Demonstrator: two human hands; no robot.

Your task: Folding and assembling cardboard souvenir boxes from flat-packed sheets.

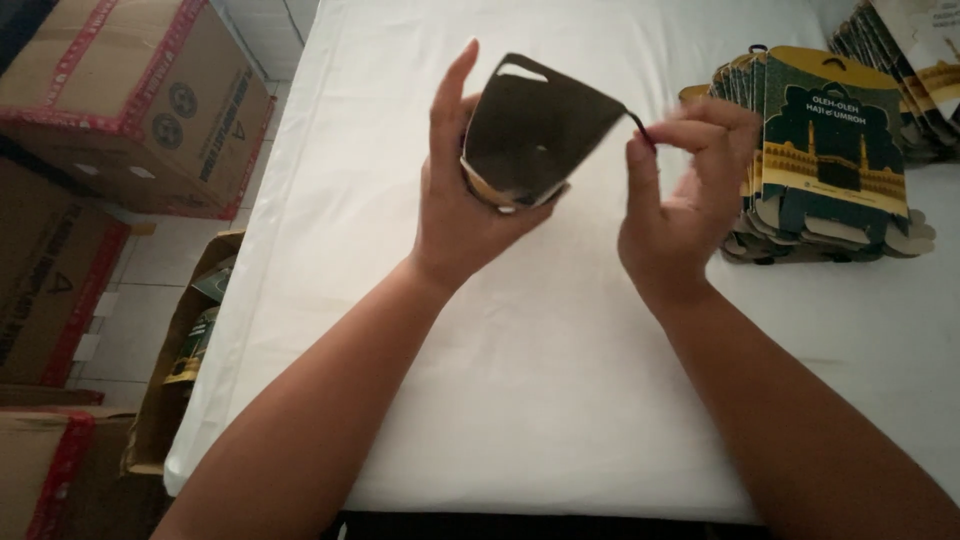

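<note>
White table [560, 400], two hands [462, 205], one carton [535, 130]

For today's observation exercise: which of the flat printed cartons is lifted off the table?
The carton held between the left hand and right hand; the others lie stacked at right.

This is looking like a packing room. Big brown cardboard boxes [130, 100] are sitting on the tiled floor [150, 270] at the left of the frame. Piles of flat green and gold cartons [830, 160] are waiting on a white table [560, 380] at the upper right.
</note>
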